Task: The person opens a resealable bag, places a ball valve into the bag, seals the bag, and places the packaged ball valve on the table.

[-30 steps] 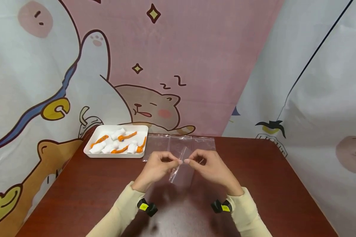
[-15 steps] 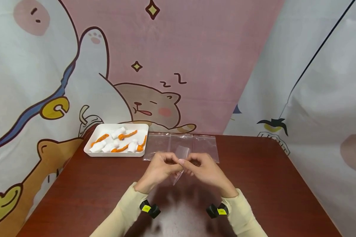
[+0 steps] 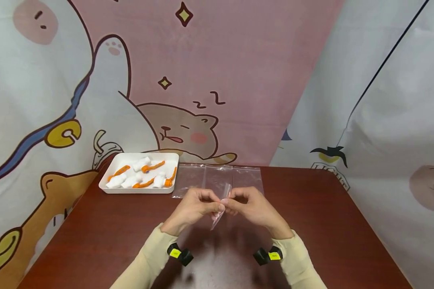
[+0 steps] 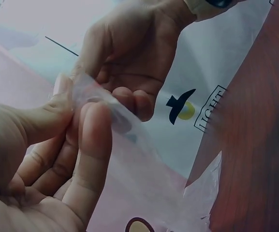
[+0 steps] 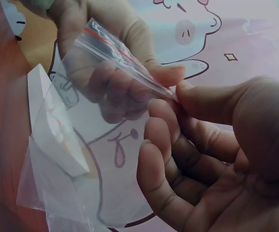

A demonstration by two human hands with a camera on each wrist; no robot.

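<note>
A clear zip-lock bag (image 3: 217,221) with a red line along its seal is held up over the table between my hands. My left hand (image 3: 194,208) pinches its mouth edge between thumb and fingers. Right beside it, my right hand (image 3: 256,208) pinches the same edge, the thumbs almost meeting. In the right wrist view the zip strip (image 5: 117,50) runs slantwise to the right fingertips, and the left hand's curled fingers show through the film. From the left wrist, the bag's film (image 4: 139,154) hangs down past the fingers. Nothing shows inside the bag.
Several flat clear bags (image 3: 192,180) lie at the table's back edge, behind the hands. To their left stands a white tray (image 3: 139,191) with several white pieces (image 3: 117,180) and orange pieces (image 3: 154,166). A printed cloth (image 3: 246,80) hangs behind the brown table (image 3: 311,224).
My hands have come together at the bag's mouth, the small gap between the fingertips closing. The bag has turned to a narrower, edge-on slant. Tray and flat bags stay put.
</note>
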